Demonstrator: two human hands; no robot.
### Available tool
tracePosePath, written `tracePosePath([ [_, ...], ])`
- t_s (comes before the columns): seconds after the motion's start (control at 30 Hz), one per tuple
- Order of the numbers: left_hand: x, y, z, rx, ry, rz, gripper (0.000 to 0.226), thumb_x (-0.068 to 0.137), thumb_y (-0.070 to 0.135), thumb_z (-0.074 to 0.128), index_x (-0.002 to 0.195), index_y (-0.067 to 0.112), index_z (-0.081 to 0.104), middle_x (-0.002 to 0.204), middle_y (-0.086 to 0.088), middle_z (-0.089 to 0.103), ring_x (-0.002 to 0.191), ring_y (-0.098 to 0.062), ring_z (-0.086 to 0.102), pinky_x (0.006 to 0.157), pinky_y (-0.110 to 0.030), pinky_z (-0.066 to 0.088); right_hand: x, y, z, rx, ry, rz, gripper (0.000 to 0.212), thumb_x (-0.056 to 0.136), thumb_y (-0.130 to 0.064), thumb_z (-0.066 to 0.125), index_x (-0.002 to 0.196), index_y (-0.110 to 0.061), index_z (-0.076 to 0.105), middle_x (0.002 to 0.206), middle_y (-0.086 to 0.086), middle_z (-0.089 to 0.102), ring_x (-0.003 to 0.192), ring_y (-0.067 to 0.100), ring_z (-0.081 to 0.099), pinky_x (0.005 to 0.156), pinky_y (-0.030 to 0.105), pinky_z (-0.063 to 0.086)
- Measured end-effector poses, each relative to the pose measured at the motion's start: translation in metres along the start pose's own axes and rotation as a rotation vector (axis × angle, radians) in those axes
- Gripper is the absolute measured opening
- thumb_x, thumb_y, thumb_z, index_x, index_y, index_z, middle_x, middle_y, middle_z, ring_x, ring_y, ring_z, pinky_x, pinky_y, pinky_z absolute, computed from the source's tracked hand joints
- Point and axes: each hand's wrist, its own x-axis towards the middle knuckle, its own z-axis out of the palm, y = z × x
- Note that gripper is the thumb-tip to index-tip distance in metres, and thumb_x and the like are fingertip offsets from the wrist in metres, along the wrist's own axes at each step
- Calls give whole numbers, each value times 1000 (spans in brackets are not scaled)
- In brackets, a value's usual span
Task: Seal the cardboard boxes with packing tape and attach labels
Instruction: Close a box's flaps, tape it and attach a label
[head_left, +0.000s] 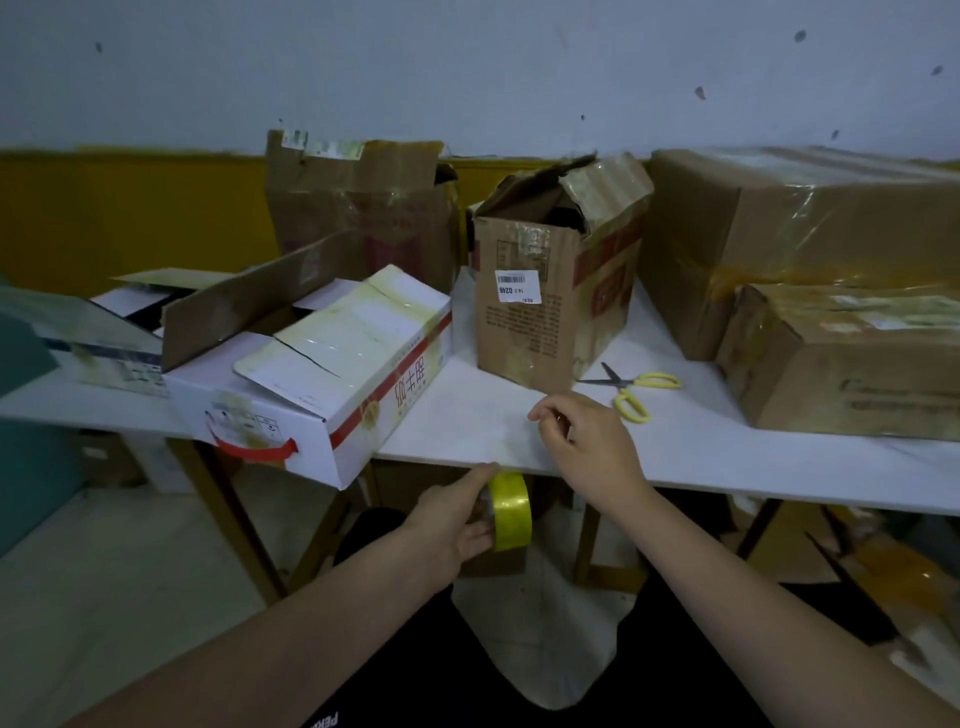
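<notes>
Head view: tape roll (511, 512) below table edge (727, 486).

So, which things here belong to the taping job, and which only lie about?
Job: yellow packing tape roll held by left hand; right hand; open brown cardboard box; yellow-handled scissors.
Lying about: white carton with red handle; white table.

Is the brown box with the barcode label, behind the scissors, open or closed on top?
Open. The brown box has top flaps standing up, bent and torn, with a dark gap between them.
</notes>
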Motion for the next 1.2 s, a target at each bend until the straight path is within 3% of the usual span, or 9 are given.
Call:
tracePosePath([
  [0.17,4,9,6,76,-88,-58,13,92,25,70,95,13,64,94,-9,66,87,-28,62,85,-40,53,-4,-1,0,21,-47,43,17,97,-25,53,94,-27,71,67,-16,60,64,2,55,57,22,38],
  [0.23,3,17,1,84,-104,-91,7,85,19,68,80,16,63,80,-8,55,74,-26,52,73,-36,45,-2,-2,-2,73,-93,83,19,97,-24,54,92,-28,72,68,-11,67,66,5,61,61,24,46],
  [0.4,-16,46,-12,76,-164,-154,30,91,13,64,61,12,69,61,-5,61,57,-18,59,62,-29,47,5,-16,-26,345,-368,392,33,101,-23,51,84,-8,75,65,2,73,57,16,66,52,18,46],
  [0.5,-38,62,-8,339,-194,-8,10,86,15,72,83,6,72,73,-12,70,64,-21,70,63,-30,60,8,-30,-41,459,-595,622,63,100,-55,43,91,-1,75,80,13,76,74,28,74,67,29,58],
  [0.6,-42,72,-3,564,-148,225,24,79,35,81,93,16,78,90,-10,74,88,-23,69,78,-33,56,12,-42,-46,601,-657,626,76,89,-74,39,100,-8,75,95,9,77,93,23,74,92,35,56],
  [0.7,-51,84,9,706,-171,415,23,91,42,68,91,22,79,63,6,63,66,-7,58,58,-23,44,21,-56,-58,760,-542,477,66,82,-70,51,108,-14,75,104,5,76,103,19,70,95,34,54],
  [0.83,-61,118,34,712,-204,598,25,96,40,61,90,22,78,67,0,60,65,-13,56,65,-31,44,45,-75,-86,725,-204,318,15,94,-24,65,98,-16,78,92,0,77,90,13,73,77,23,57],
  [1.03,-80,203,84,501,-410,715,26,96,28,61,106,7,73,77,-10,58,54,-13,52,48,-21,30,117,-94,-142,581,208,41,16,94,-21,66,90,-17,80,88,-3,77,89,14,72,89,38,56],
  [1.2,-83,287,113,404,-475,727,34,100,28,49,122,7,64,80,-8,74,57,-15,68,45,-20,38,184,-98,-194,591,416,-74,23,93,-11,62,74,-15,75,78,-1,75,74,10,68,70,23,53],
])
